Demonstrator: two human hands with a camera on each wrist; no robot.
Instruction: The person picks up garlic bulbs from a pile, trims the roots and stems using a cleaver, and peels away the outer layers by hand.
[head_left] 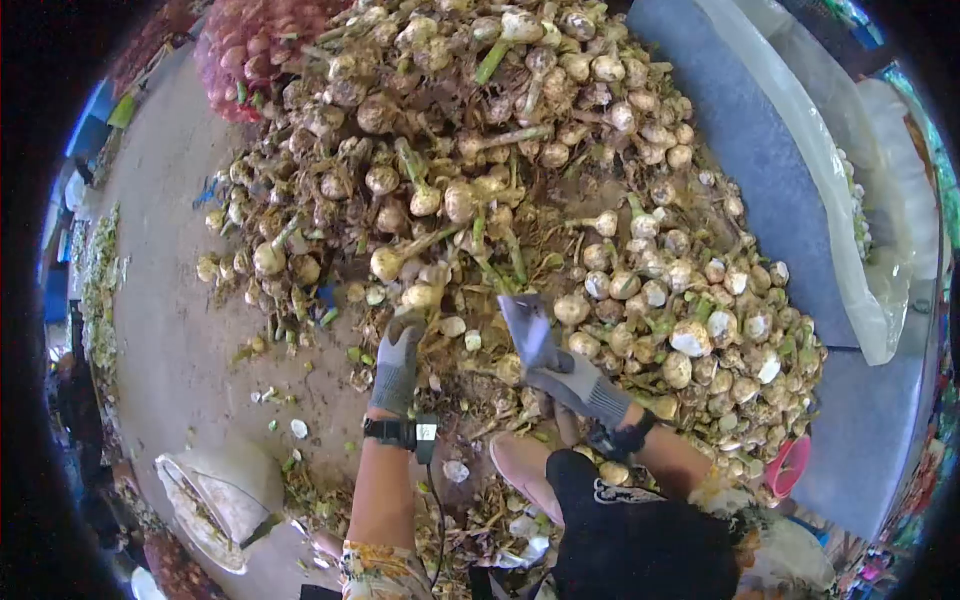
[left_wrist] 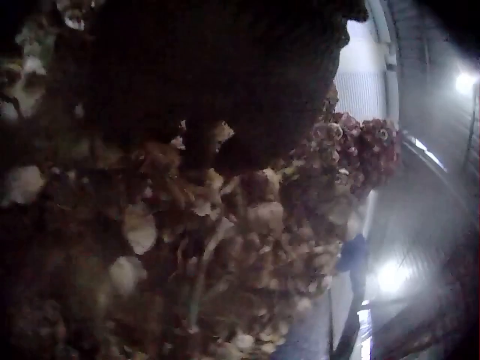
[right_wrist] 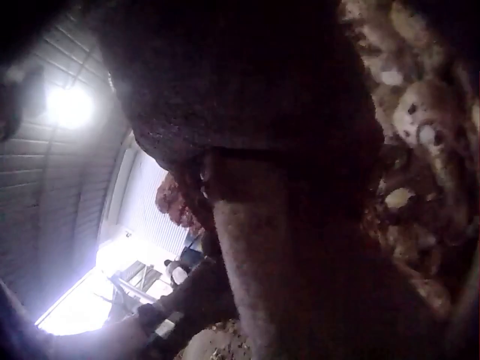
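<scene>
My left hand [head_left: 398, 352], in a grey glove, holds a pale onion [head_left: 421, 296] at the near edge of the heap. To its right, my gloved right hand [head_left: 580, 386] grips a knife with a broad, flat blade [head_left: 530, 328], which points up and to the left. The blade stands apart from the onion. Onions with long stalks [head_left: 425, 198] are piled in front of both hands. Trimmed onions [head_left: 690, 338] with white cut faces lie to the right. In both wrist views a dark glove fills much of the picture and hides the grip.
A pink mesh sack [head_left: 245, 55] of onions stands at the far left. A white sack [head_left: 235, 485] lies on the floor at the near left. On the right are a blue-grey sheet [head_left: 760, 150], clear plastic [head_left: 850, 200] and a pink tub [head_left: 788, 466]. Scraps and cuttings surround my feet.
</scene>
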